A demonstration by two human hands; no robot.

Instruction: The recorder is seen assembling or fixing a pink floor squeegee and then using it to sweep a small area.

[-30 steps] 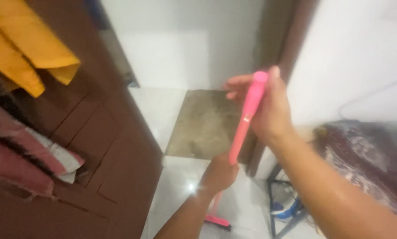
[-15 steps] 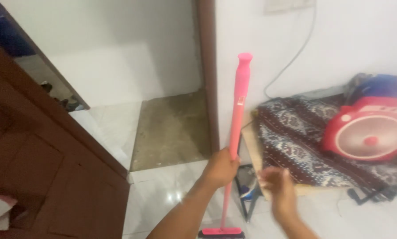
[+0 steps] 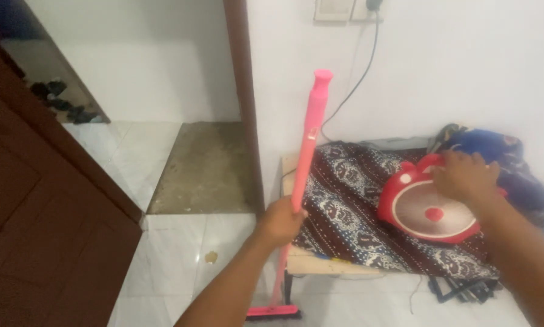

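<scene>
Pink mop point(image 3: 305, 151) stands near upright in front of me, head down on the white tile floor point(image 3: 181, 260), handle top up by the door frame point(image 3: 243, 91). My left hand point(image 3: 281, 221) is clenched round the handle about midway. My right hand point(image 3: 463, 175) lies flat on the top edge of a round red fan point(image 3: 429, 212), fingers spread, not gripping as far as I can see. Fan rests on a dark patterned cloth point(image 3: 351, 206) over a low wooden table point(image 3: 320, 263) against the white wall point(image 3: 466, 60). Blue bundle point(image 3: 496, 145) just behind the fan. Cable point(image 3: 351, 91) hangs from the wall socket. Brown door point(image 3: 42, 212) on my left.
</scene>
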